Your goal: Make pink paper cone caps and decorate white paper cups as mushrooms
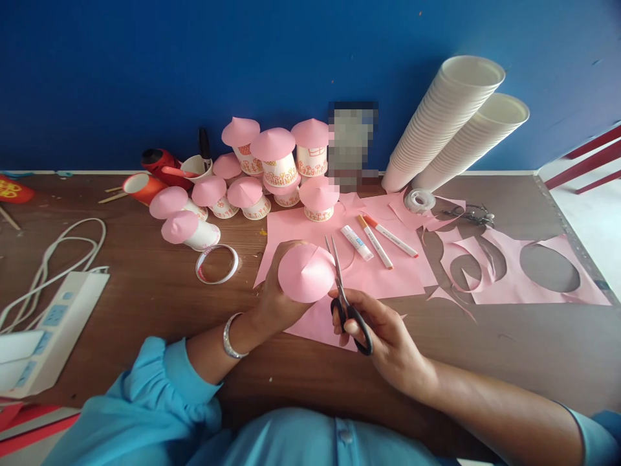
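Observation:
My left hand holds a pink paper cone from below and behind, its tip toward the camera; the fingers are mostly hidden under it. My right hand grips black-handled scissors, with fingers around the handles. The narrow blades point away from me, slightly parted, at the cone's right edge. Under both hands lie pink paper sheets. Beyond the cone, a glue tube, an orange marker and a red marker rest on the paper.
Several cups with pink cone roofs stand at the back. Two tall white cup stacks lean on the blue wall. Tape and paper offcuts lie right, a paper ring left, a power strip far left.

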{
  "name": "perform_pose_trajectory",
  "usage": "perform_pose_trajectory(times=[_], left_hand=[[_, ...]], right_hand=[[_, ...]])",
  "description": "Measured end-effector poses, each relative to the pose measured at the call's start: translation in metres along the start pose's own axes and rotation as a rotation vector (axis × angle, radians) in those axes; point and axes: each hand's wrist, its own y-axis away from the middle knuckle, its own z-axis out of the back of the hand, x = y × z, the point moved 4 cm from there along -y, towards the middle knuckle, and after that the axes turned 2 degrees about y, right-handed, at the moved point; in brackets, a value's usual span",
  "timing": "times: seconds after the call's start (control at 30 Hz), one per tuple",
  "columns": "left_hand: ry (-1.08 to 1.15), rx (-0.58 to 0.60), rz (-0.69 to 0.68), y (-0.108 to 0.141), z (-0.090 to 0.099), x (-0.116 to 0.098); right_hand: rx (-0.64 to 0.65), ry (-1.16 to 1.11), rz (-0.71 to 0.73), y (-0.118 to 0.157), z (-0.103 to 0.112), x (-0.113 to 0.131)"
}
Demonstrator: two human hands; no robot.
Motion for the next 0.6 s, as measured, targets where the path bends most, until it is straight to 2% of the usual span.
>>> perform_pose_trajectory(times=[0.6], left_hand=[[0.001, 0.022, 0.024, -0.0012, 0.0003, 0.0000]], right_hand=[[0.013, -0.046, -0.004, 0.0016, 0.0003, -0.0006]])
